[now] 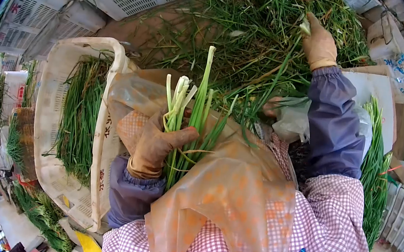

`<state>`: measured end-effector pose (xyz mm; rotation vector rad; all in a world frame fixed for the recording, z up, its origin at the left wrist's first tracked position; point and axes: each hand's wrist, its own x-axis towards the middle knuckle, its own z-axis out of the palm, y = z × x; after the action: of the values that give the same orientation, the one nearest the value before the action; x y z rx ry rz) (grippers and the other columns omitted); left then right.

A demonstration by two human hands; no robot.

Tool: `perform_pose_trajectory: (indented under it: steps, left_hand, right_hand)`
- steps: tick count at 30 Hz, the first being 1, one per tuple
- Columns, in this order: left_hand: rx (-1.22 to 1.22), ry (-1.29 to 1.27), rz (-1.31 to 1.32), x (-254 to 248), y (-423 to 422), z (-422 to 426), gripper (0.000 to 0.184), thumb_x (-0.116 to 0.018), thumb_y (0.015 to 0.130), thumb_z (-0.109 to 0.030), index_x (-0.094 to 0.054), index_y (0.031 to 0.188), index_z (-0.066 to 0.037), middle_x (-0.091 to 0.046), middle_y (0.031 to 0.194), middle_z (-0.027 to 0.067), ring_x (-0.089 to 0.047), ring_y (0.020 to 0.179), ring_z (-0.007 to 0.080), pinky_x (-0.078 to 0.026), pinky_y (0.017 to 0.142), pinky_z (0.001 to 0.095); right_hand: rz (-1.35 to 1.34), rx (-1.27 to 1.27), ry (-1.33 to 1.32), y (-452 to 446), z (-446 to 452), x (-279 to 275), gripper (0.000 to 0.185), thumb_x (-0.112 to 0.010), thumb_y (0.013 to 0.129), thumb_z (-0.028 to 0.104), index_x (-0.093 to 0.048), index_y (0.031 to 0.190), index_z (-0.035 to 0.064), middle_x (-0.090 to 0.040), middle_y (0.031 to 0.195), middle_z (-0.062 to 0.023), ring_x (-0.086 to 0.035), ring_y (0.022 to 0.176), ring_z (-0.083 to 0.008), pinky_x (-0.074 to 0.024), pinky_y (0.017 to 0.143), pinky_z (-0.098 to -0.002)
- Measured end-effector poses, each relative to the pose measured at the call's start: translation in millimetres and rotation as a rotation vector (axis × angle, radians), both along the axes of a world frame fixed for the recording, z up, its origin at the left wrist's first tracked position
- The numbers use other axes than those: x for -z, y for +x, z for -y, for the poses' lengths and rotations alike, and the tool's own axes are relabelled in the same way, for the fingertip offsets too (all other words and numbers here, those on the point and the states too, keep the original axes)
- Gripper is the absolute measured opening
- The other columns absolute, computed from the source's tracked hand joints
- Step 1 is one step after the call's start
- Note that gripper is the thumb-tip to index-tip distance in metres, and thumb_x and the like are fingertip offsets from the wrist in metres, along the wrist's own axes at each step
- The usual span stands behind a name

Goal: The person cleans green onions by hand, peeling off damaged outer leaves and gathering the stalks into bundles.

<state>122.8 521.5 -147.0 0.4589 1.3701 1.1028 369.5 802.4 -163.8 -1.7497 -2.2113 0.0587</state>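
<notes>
Head view; left hand (pixel 152 142) gripping bunch (pixel 178 103), slender, green, whitish ends uneven; right hand (pixel 321 44) pinching pale stem (pixel 305 27); heap (pixel 259 36) beyond.

Crate (pixel 100 163) left, leaf pile (pixel 252 51) ahead, bundle (pixel 373 184) right

Soft, bright light lay evenly around the gripping left hand (pixel 152 144); right of it, the plastic apron (pixel 235 181) shone dully; far left, fisheye distortion bowed the crates (pixel 29 14).
</notes>
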Motion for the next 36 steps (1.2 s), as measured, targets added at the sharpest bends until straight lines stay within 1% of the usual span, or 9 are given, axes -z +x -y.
perform_pose_trajectory:
  steps: [2, 4, 5, 11, 21, 24, 28, 32, 36]
  left_hand:
    - [-0.008, 0.04, -0.032, 4, -1, -1, 0.049, -0.075, 0.068, -0.005, -0.054, 0.111, 0.0, -0.061, 0.093, 0.0048, -0.058, 0.078, 0.012, -0.048, 0.07, 0.0258]
    - [-0.003, 0.037, -0.024, 3, 0, -3, 0.049, -0.075, 0.068, -0.006, -0.054, 0.112, 0.0, -0.061, 0.094, 0.0045, -0.058, 0.078, 0.0119, -0.048, 0.07, 0.0256]
    - [0.009, 0.037, -0.019, 2, 1, -3, 0.05, -0.075, 0.068, -0.006, -0.054, 0.112, 0.0, -0.061, 0.095, 0.0043, -0.058, 0.078, 0.0118, -0.048, 0.069, 0.0254]
    - [-0.008, 0.014, 0.006, 0, 3, -4, 0.048, -0.072, 0.07, -0.001, -0.053, 0.113, 0.0, -0.062, 0.094, 0.0059, -0.059, 0.078, 0.0125, -0.048, 0.069, 0.0248]
    - [-0.221, 0.134, 0.31, 5, -6, 6, 0.04, -0.064, 0.073, 0.001, -0.052, 0.111, -0.001, -0.061, 0.089, 0.0112, -0.049, 0.056, 0.0114, -0.04, 0.048, 0.0226]
    - [-0.24, 0.115, 0.308, 4, -3, 5, 0.043, -0.064, 0.072, 0.001, -0.051, 0.113, -0.001, -0.06, 0.085, 0.0112, -0.049, 0.055, 0.0116, -0.04, 0.048, 0.0231]
    - [-0.255, 0.168, 0.301, 1, -1, 4, 0.043, -0.064, 0.073, -0.001, -0.051, 0.114, -0.001, -0.06, 0.086, 0.0113, -0.05, 0.056, 0.012, -0.041, 0.048, 0.024]
    - [-0.283, 0.095, 0.33, 7, -2, 1, 0.042, -0.063, 0.076, -0.003, -0.049, 0.116, -0.002, -0.061, 0.09, 0.0096, -0.05, 0.056, 0.0126, -0.041, 0.048, 0.0246]
    - [-0.36, 0.086, 0.378, 14, -12, 1, 0.046, -0.062, 0.077, -0.004, -0.045, 0.119, -0.004, -0.06, 0.098, 0.0105, -0.058, 0.065, 0.0197, -0.054, 0.059, 0.0325]
  right_hand:
    - [-0.2, -0.036, -0.039, -7, 8, 9, 0.047, -0.061, 0.085, 0.028, -0.048, 0.126, 0.0103, -0.064, 0.101, -0.017, -0.064, 0.09, -0.0292, -0.0513, 0.079, -0.0358]
    - [-0.721, -0.189, -0.259, -37, 42, 8, 0.041, -0.069, 0.08, 0.027, -0.058, 0.115, 0.0071, -0.065, 0.104, -0.0109, -0.062, 0.095, -0.0218, -0.0498, 0.081, -0.0311]
    - [-0.91, -0.413, -0.301, -53, 55, 18, 0.035, -0.065, 0.084, 0.024, -0.059, 0.117, 0.012, -0.06, 0.077, 0.0008, -0.049, 0.055, -0.0048, -0.0412, 0.047, -0.019]
    - [-1.287, -0.487, -1.192, -109, 116, -18, 0.026, -0.056, 0.09, 0.026, -0.065, 0.1, 0.0041, -0.052, 0.065, 0.0049, -0.04, 0.048, -0.0022, -0.0301, 0.041, -0.0169]
    - [-1.129, -0.368, 0.677, -4, 12, -69, 0.018, -0.055, 0.091, 0.023, -0.058, 0.086, 0.0058, -0.056, 0.072, -0.0009, -0.05, 0.059, -0.0099, -0.0415, 0.053, -0.0233]
    - [-1.248, -0.525, 0.033, -11, 47, -33, 0.013, -0.054, 0.085, 0.002, -0.061, 0.092, 0.01, -0.061, 0.085, 0.0001, -0.056, 0.073, -0.0083, -0.0446, 0.06, -0.0215]
    - [-0.897, -0.506, -0.813, -66, 121, 9, 0.039, -0.069, 0.079, 0.015, -0.058, 0.117, 0.0091, -0.057, 0.091, -0.0003, -0.051, 0.076, -0.0084, -0.0452, 0.07, -0.0226]
    - [-1.061, -0.413, -1.44, -96, 146, 12, 0.024, -0.062, 0.086, 0.025, -0.065, 0.103, 0.0073, -0.05, 0.061, 0.005, -0.039, 0.047, -0.0029, -0.0289, 0.041, -0.0195]
    - [-1.22, -0.385, -1.025, -96, 120, -9, 0.026, -0.057, 0.088, 0.032, -0.067, 0.082, 0.009, -0.049, 0.057, 0.0035, -0.039, 0.045, -0.0054, -0.0292, 0.04, -0.0204]
